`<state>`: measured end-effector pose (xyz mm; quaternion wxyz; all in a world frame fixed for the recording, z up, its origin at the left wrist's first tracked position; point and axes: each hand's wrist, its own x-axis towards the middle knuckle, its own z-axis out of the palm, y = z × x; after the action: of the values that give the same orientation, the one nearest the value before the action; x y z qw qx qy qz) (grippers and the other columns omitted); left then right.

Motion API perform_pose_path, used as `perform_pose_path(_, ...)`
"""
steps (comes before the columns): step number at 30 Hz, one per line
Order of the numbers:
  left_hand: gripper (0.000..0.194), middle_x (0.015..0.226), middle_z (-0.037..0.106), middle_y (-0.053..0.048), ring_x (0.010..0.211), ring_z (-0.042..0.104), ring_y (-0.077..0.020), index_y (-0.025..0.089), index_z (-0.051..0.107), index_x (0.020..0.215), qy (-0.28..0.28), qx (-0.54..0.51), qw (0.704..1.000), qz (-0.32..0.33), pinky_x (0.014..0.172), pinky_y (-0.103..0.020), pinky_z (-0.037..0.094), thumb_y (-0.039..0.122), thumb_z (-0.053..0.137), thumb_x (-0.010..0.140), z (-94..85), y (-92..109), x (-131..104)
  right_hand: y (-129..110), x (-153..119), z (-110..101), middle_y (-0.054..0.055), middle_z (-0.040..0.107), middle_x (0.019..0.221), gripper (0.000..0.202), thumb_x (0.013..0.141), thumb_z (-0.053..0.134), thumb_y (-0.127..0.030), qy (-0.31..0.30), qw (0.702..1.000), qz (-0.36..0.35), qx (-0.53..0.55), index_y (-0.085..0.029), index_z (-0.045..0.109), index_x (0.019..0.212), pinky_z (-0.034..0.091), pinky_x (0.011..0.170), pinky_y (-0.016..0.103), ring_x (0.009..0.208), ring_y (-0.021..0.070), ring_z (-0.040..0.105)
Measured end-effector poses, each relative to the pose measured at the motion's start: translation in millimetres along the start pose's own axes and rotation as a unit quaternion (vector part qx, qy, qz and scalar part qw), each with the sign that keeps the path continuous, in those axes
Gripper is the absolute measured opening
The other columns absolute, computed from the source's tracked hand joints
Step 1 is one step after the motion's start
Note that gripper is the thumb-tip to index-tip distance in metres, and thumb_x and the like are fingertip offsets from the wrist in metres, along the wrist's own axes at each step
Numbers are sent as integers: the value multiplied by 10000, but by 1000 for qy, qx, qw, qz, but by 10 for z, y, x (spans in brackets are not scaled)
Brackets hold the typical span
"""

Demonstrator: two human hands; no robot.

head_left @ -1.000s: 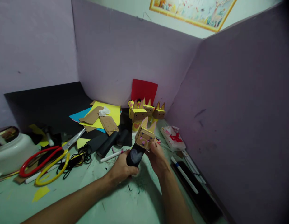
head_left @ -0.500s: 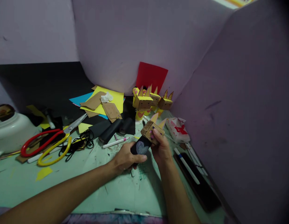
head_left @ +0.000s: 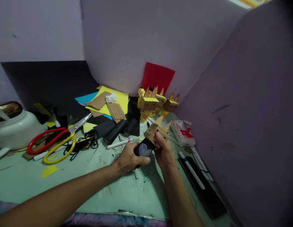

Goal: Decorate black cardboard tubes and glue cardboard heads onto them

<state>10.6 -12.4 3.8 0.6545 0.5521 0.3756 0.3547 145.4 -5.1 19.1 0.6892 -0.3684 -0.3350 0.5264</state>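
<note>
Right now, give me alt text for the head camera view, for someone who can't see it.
Two hands hold a paper figure over a green table: the left hand grips its black body, the right hand its cardboard head. Scissors, coloured paper and finished figures lie behind.

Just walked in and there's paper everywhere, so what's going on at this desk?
A person is putting together a small paper figure. The left hand grips its black tube body, which bears a pale heart, while the right hand holds the cardboard box head with yellow ears at the tube's top. Similar finished figures stand at the back by a red sheet. Scissors, coloured paper and a pink-tipped marker lie on the green table.
</note>
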Motion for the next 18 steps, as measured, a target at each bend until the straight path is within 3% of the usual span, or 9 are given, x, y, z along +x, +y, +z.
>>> perform_pose_path(4, 427, 520, 487, 62, 333, 395, -63, 143, 563, 858, -21, 1, 1000, -2, 290, -186, 278, 461, 710, 613, -28, 120, 7, -33, 36, 2, -17, 717, 760, 251, 635, 742, -265, 53, 997, -17, 57, -163, 696, 860, 519, 642, 222, 670, 121, 656)
perform_pose_path(8, 580, 666, 583, -12, 438, 563, -134, 138, 544, 1103, -7, -16, 999, 29, 309, -200, 341, 604, 487, 763, -114, 186, 3, -114, 109, -47, -39, 728, 783, 262, 678, 683, -247, 122, 983, -26, 137, -202, 689, 935, 529, 631, 221, 674, 114, 664)
perform_pose_path(11, 518, 840, 608, -49, 476, 560, -105, 139, 515, 1155, 25, -42, 996, 72, 350, -198, 368, 505, 482, 789, -167, 138, -19, -157, 157, -91, -40, 729, 789, 262, 717, 651, -271, 135, 975, -20, 173, -218, 678, 971, 535, 670, 242, 692, 117, 667)
perform_pose_path(13, 497, 913, 602, -53, 499, 558, -99, 153, 483, 1190, 11, -61, 995, 83, 368, -200, 382, 381, 529, 750, -167, 101, -39, -167, 171, -107, -33, 725, 759, 226, 736, 637, -289, 144, 972, -6, 185, -208, 680, 943, 536, 692, 257, 688, 124, 667)
perform_pose_path(18, 578, 777, 582, 0, 472, 517, -96, 148, 448, 1204, -13, -49, 997, 65, 388, -207, 376, 240, 583, 649, -80, 96, -55, -139, 126, -75, -29, 729, 808, 254, 729, 658, -308, 130, 978, -18, 165, -210, 676, 962, 533, 702, 262, 730, 132, 672)
